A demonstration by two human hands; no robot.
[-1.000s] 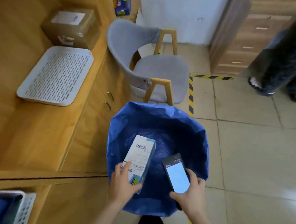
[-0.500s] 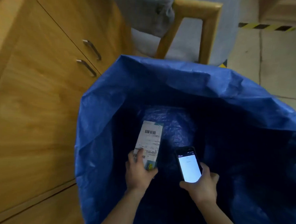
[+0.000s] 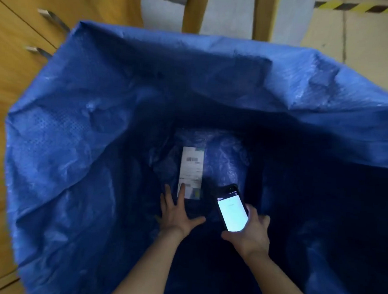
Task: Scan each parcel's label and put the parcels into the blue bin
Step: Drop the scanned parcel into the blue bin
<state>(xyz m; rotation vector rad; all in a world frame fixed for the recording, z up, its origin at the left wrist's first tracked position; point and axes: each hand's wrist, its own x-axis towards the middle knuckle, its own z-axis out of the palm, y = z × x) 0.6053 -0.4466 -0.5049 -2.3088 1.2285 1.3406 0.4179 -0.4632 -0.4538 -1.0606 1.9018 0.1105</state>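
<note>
While the labelled parcel (image 3: 191, 169) lies in the blue bin (image 3: 96, 101), the left hand (image 3: 177, 214) is spread, one fingertip touching it. The right hand (image 3: 252, 236) grips a lit smartphone (image 3: 231, 210).

The label on the parcel (image 3: 191, 169) is blurring out, its print and barcode coming through too small to read. The left hand (image 3: 177, 213) is laying a fingertip over the parcel's near end, and whether it is pressing or hovering there is not showing. The phone (image 3: 231, 210) is glowing, its screen text too tiny to make out, and it is hiding part of the right hand (image 3: 251, 235) behind it. The blue bin (image 3: 100, 119) is running off the right and bottom edges, its right side sinking into shadow.
</note>
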